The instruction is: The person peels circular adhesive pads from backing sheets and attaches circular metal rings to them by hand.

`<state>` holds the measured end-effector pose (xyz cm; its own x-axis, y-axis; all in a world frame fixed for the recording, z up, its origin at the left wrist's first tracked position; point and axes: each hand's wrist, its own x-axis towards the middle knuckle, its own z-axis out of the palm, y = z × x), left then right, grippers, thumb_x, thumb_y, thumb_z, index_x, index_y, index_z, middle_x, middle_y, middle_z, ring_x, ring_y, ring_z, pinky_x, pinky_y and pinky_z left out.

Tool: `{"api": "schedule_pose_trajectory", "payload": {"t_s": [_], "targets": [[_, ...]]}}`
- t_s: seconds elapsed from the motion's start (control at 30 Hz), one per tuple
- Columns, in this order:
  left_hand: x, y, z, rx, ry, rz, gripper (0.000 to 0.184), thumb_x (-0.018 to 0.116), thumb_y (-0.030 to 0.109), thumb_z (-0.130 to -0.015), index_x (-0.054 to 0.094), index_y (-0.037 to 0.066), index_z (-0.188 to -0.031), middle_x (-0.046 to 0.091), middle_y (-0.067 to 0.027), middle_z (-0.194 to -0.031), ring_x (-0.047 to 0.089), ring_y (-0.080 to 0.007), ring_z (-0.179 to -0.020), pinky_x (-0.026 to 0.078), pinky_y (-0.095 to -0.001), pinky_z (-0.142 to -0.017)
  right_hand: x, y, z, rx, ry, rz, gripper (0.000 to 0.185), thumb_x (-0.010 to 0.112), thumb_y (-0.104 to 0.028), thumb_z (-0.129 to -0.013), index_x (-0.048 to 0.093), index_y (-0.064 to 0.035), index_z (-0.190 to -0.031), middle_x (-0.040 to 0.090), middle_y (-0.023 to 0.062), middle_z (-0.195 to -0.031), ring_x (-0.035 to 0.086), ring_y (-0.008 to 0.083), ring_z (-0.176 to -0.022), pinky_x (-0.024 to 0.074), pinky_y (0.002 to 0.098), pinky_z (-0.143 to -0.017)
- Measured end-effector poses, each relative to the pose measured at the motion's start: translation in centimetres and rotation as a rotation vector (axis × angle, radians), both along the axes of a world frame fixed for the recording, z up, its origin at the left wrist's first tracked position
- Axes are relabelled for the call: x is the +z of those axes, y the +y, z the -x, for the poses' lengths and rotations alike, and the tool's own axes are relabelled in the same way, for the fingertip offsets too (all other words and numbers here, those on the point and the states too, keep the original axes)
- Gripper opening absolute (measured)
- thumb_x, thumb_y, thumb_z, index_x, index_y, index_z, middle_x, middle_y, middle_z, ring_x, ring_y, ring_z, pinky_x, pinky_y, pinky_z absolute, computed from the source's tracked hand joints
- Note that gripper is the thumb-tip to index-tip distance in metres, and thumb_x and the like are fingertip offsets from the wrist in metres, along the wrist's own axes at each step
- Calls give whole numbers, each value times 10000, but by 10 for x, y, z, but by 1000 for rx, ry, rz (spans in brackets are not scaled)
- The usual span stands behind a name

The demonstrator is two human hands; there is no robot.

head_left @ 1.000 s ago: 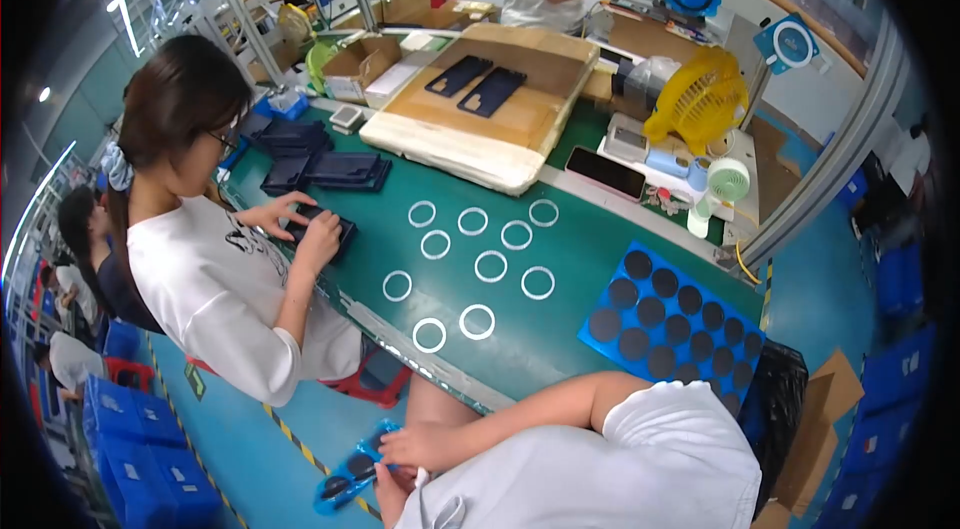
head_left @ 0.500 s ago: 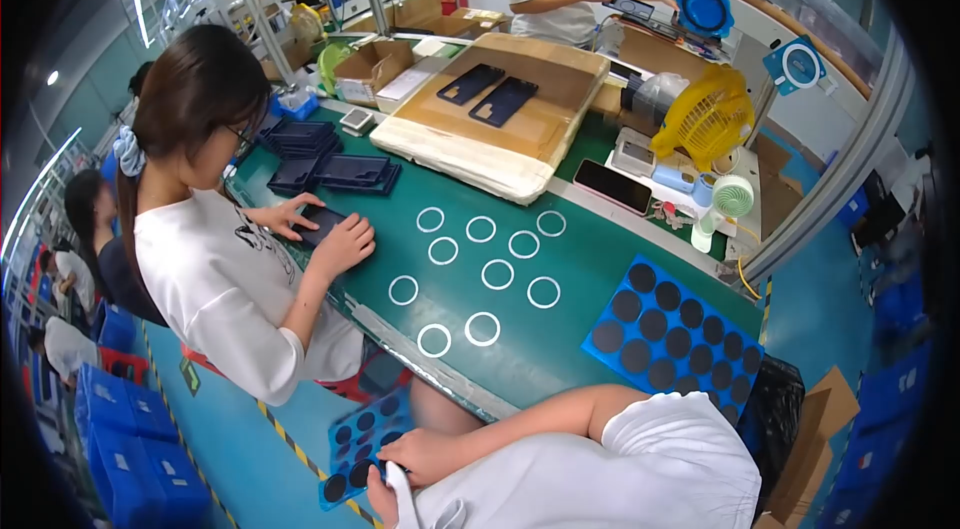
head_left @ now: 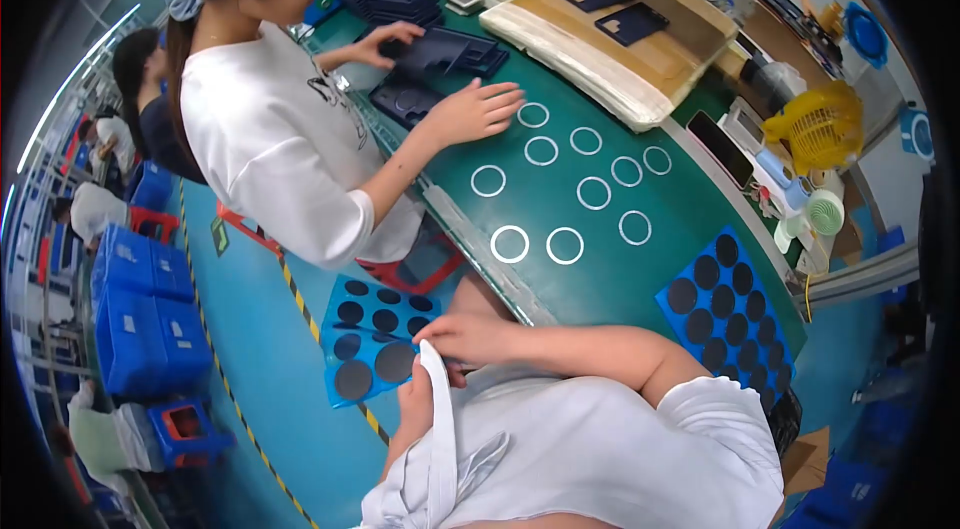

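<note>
To the left of my lap hangs a blue sheet of black discs (head_left: 350,344), bent across its middle. My right hand (head_left: 475,337) has its fingers closed at the sheet's right edge. Lower down, my left hand (head_left: 415,407) grips the near corner of the same sheet, partly covered by a white fabric tie (head_left: 437,419) of my shirt. On the green table (head_left: 480,279) in front lie several thin white rings (head_left: 564,245), spread apart. A second blue sheet with black discs (head_left: 735,304) rests at the table's right end.
A co-worker (head_left: 265,139) sits at the left, hands over dark blue trays (head_left: 440,54). A padded board (head_left: 600,59) carries two dark phone-shaped plates. Beyond it are a phone (head_left: 720,149), a yellow fan (head_left: 815,124) and a small green fan (head_left: 824,213).
My view has swung left and down. The sheet in my hands now shows a bend. The co-worker's hands have parted, one reaching toward the dark trays, the other lifting near the rings.
</note>
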<state>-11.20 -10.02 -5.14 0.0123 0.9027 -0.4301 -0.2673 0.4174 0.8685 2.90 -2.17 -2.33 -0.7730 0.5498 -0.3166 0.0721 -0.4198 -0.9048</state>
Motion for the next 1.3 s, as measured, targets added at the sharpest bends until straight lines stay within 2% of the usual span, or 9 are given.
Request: {"api": "schedule_pose_trajectory", "payload": {"t_s": [0.13, 0.33, 0.4, 0.73, 0.8, 0.97, 1.13, 1.2, 1.3], "targets": [[20, 4, -1, -166, 250, 53, 487, 293, 333, -877, 551, -77, -828, 575, -128, -667, 556, -189, -622, 440, -287, -589, -11, 22, -30, -249, 67, 98, 267, 326, -167, -860, 512, -71, -1026, 584, 67, -893, 556, 118, -743, 454, 268, -670], [19, 12, 7, -72, 117, 115, 456, 321, 333, -868, 537, -61, -784, 565, -127, -658, 543, -187, -587, 436, -291, -556, -21, 79, -108, -665, -447, -388, 247, 409, -230, -850, 519, -32, -949, 567, 71, -716, 536, 140, -483, 437, 261, -453], [15, 13, 7, -76, 43, 92, 455, 334, 339, -868, 534, -58, -773, 565, -126, -654, 544, -187, -576, 439, -289, -552, -18, 91, -128, -662, -854, -940, 207, 441, -192, -810, 522, -30, -911, 575, 180, -752, 575, 301, -673, 447, 376, -609], [4, 17, 6, -152, 238, 146, 442, 337, 320, -868, 573, -41, -775, 582, -103, -653, 547, -156, -601, 423, -264, -588, -4, 89, -120, -507, -1376, -1057, 327, 525, -255, -749, 479, -24, -976, 517, 176, -958, 557, 324, -790, 463, 383, -631], [15, 14, 3, -144, 225, 160, 428, 343, 312, -868, 570, -40, -781, 583, -101, -659, 547, -153, -604, 424, -264, -594, 24, 70, -100, -518, -1361, -1122, 314, 544, -198, -738, 478, -34, -997, 516, 151, -950, 565, 298, -765, 469, 364, -602], [16, 12, 1, -366, 341, 35, 217, 430, 192, -837, 544, 20, -904, 558, -33, -778, 500, -88, -736, 406, -241, -634, 44, 20, -41, -95, -197, -1138, 368, 566, -142, -726, 494, -63, -1078, 527, 114, -1062, 507, 268, -967, 395, 346, -836], [44, 21, 0, -827, 684, 81, 250, 443, 253, -773, 550, 83, -921, 581, -92, -808, 550, -228, -796, 416, -306, -684, 22, 10, -18, 131, -149, -1128, 411, 555, -275, -746, 500, -51, -1086, 541, 145, -1022, 519, 291, -923, 403, 346, -798], [36, 20, 2, -811, 734, -254, 249, 438, 252, -771, 553, 79, -908, 583, -103, -813, 550, -255, -806, 418, -320, -688, 25, 11, -17, 242, -193, -1051, 426, 535, -327, -756, 508, -56, -1084, 559, 151, -979, 532, 294, -888, 408, 345, -771], [40, 20, 2, -807, 712, -126, 257, 446, 215, -779, 531, 55, -962, 565, -119, -881, 542, -241, -841, 411, -319, -712, 21, 12, -17, 316, -196, -829, 396, 552, -283, -757, 511, -59, -1081, 564, 151, -965, 532, 290, -878, 408, 321, -755]]}}
